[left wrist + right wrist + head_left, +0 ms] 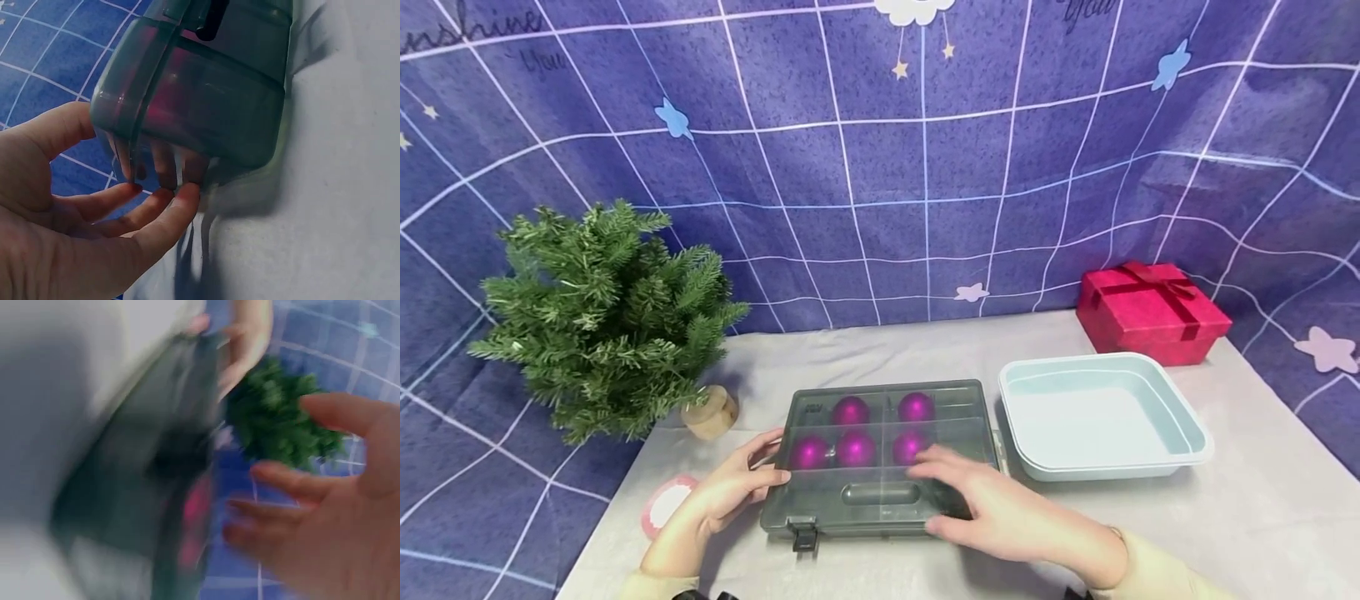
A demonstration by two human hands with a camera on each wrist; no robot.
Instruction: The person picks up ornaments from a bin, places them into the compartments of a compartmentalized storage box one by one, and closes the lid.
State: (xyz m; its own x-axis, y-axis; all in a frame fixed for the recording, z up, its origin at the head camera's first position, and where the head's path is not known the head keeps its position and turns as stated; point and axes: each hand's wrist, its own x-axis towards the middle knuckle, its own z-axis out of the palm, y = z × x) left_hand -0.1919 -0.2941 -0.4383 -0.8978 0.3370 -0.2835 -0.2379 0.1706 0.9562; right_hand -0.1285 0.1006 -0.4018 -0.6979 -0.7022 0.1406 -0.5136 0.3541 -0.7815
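A grey see-through plastic storage box (880, 521) lies flat on the table with its lid down. Several shiny purple balls (854, 450) show through the lid, in separate compartments. At the box's left end, my left hand (733, 483) holds the side, thumb on the lid's edge and fingers against the end wall (206, 119). A black latch (805, 540) sticks out from the front edge near the left corner. Over the lid's right front part hovers my right hand (992, 508), fingers spread and loosely bent; it is blurred in the right wrist view, apart from the box there.
An artificial green tree (610, 325) on a wooden base (709, 412) stands at the left. Beside the left forearm lies a round pink-and-white item (668, 506). Right of the box is a pale blue tray (1195, 450), with a red gift box (1153, 312) behind it.
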